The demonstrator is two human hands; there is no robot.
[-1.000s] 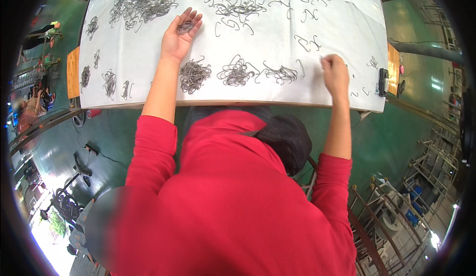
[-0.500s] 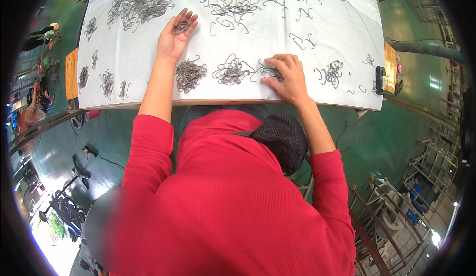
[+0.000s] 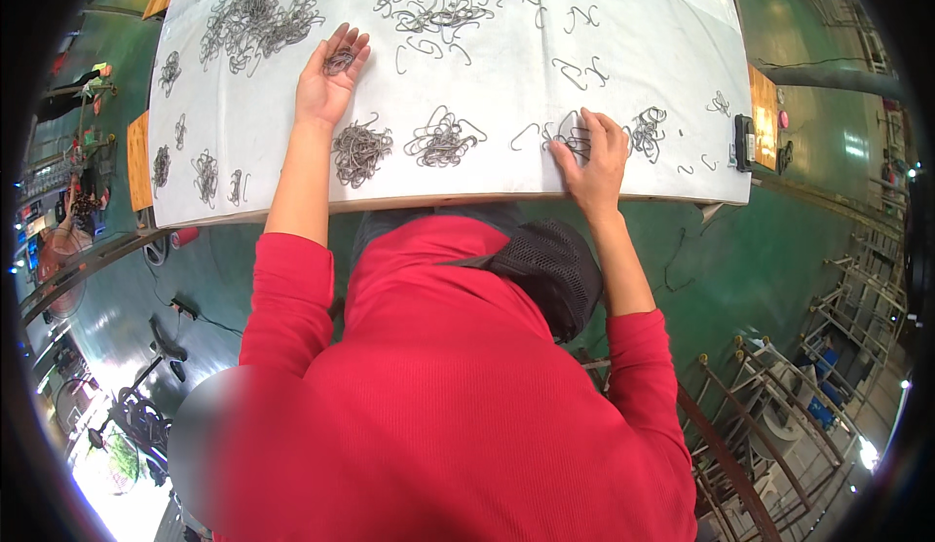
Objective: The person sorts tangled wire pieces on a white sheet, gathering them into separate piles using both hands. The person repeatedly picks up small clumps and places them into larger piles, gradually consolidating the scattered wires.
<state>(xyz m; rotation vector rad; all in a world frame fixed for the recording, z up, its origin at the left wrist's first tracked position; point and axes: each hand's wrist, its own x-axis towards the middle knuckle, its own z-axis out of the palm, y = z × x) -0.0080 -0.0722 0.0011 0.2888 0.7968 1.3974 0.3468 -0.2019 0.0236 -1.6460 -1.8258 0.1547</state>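
Palm up, my left hand (image 3: 329, 79) cradles a small bunch of S-shaped wire hooks (image 3: 339, 61) in its half-curled fingers, above the white-covered table (image 3: 487, 79). My right hand (image 3: 599, 160) rests at the near side of the table, thumb and fingers apart around a small heap of the same hooks (image 3: 577, 135), which it partly covers. A single hook (image 3: 526, 138) lies just left of that heap. Close on the right sits another heap of hooks (image 3: 647, 133). Between my forearms are two larger piles, a dense one (image 3: 360, 152) and a looser one (image 3: 443, 140).
A big tangle of hooks (image 3: 255, 18) lies at the far left, with another spread (image 3: 440, 11) at the far middle. Small clusters (image 3: 205, 176) dot the left side. A black device (image 3: 744, 143) sits at the right edge. Metal racks (image 3: 779, 386) stand on the green floor.
My right hand has moved right with the small heap, now closer to the right-hand heap; one hook lies behind on the left. My left hand still holds its bunch, palm up.
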